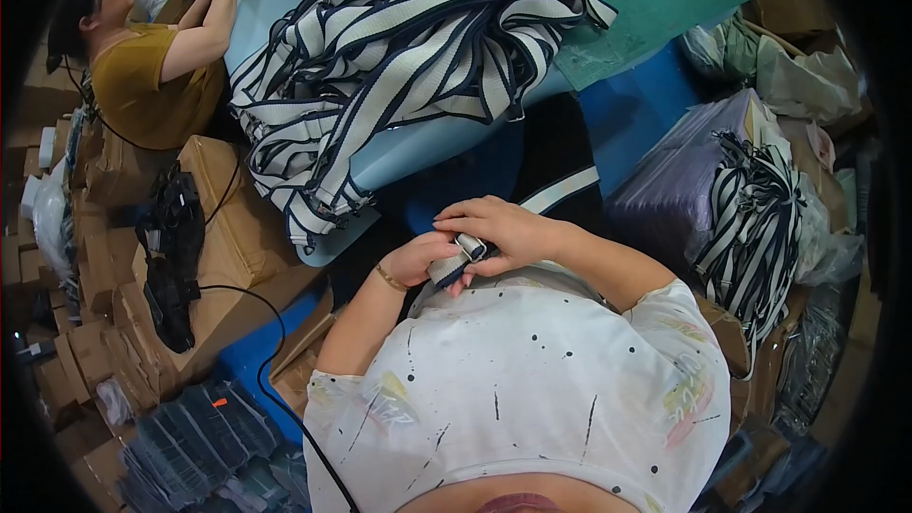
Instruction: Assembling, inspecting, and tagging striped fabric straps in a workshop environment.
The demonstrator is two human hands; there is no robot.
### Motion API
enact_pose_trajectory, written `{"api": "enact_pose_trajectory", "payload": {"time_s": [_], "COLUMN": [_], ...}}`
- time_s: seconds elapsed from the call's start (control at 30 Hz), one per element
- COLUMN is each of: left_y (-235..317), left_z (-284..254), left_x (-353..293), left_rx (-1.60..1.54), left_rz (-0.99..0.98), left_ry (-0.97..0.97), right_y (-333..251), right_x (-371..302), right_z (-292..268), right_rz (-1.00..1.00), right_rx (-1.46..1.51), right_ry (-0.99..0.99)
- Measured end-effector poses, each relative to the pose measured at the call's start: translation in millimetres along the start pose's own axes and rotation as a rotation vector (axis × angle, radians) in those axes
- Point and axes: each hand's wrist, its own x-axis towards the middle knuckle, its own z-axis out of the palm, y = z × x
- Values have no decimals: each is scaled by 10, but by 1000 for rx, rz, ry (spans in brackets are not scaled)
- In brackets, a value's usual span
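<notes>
In front of my chest I hold a white webbing strap (560, 190) with dark navy edges. My left hand (418, 260) closes its fingers on the strap's looped end, just beside a metal buckle (471, 247). Around the buckle's other side curl the fingers of my right hand (508, 234), gripping the same strap; part of the buckle is hidden by them. From behind the right hand a length of the strap runs off to the upper right. Beyond my hands, a large heap of similar striped straps (408, 66) covers much of the table.
Green sheeting (655, 9) lies on the light blue table (408, 157). At right, another strap bundle (755, 237) hangs against a purple-wrapped block (670, 171). A co-worker in a mustard shirt (157, 85) works at far left. A cardboard box (237, 218) and black cable (273, 347) are left of me.
</notes>
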Motion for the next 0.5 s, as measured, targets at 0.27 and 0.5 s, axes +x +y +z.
{"api": "enact_pose_trajectory", "payload": {"time_s": [0.27, 0.5], "left_y": [-140, -91], "left_z": [172, 135], "left_x": [75, -26], "left_rx": [311, 344], "left_rz": [-70, -150], "left_ry": [362, 364], "right_y": [-44, 64], "right_x": [-64, -129], "right_z": [122, 10], "right_rz": [24, 231], "right_rx": [-113, -107], "right_ry": [-133, -191]}}
